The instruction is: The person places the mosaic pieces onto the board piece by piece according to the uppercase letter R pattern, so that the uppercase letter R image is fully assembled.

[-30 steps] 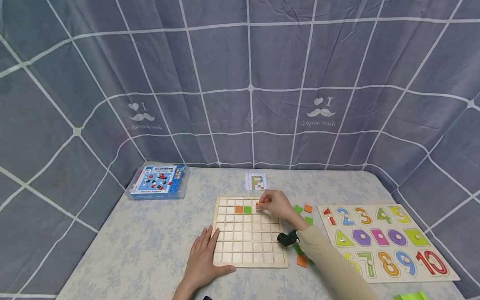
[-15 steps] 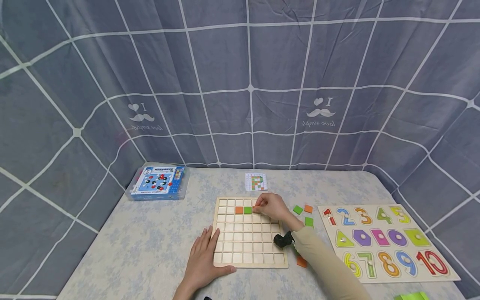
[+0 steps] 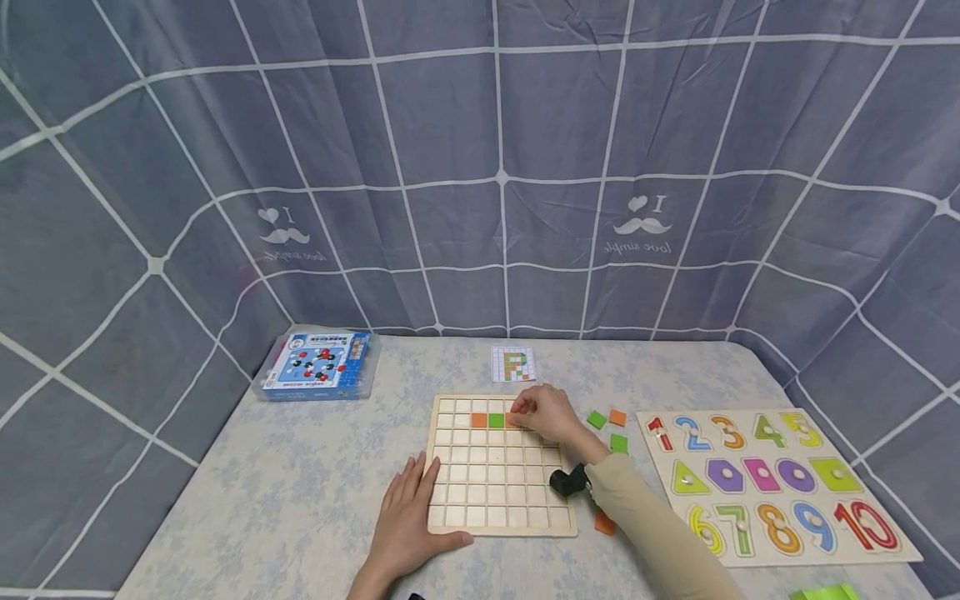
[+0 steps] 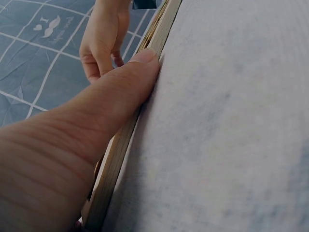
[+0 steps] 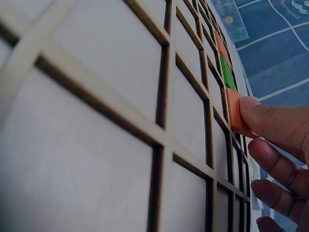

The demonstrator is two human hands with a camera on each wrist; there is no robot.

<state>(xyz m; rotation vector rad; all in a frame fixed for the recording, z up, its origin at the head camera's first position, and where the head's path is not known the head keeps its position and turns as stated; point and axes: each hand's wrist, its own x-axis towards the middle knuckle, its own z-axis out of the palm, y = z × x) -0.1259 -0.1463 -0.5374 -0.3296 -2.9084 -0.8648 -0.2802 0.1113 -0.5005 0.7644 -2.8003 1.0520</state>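
A wooden grid board (image 3: 497, 530) lies on the table with an orange tile (image 3: 479, 421) and a green tile (image 3: 497, 421) side by side in its second row from the far side. My right hand (image 3: 546, 414) pinches another orange tile (image 5: 235, 112) between thumb and fingers. In the right wrist view that tile sits slightly tilted at the cell beside the green one. My left hand (image 3: 405, 517) rests at the board's near left corner, fingers straight along the left side. Its thumb (image 4: 137, 67) touches the board's near edge.
Loose green tiles (image 3: 618, 443) and orange tiles (image 3: 617, 417) lie right of the board, some behind my right sleeve (image 3: 645, 517). A pattern card (image 3: 513, 364) lies beyond it. A number puzzle board (image 3: 772, 492) is at right, a plastic box (image 3: 315, 364) back left.
My right hand has shifted slightly left and toward me, bringing the pinched orange tile to the cell beside the green tile. My left hand has stayed in place.
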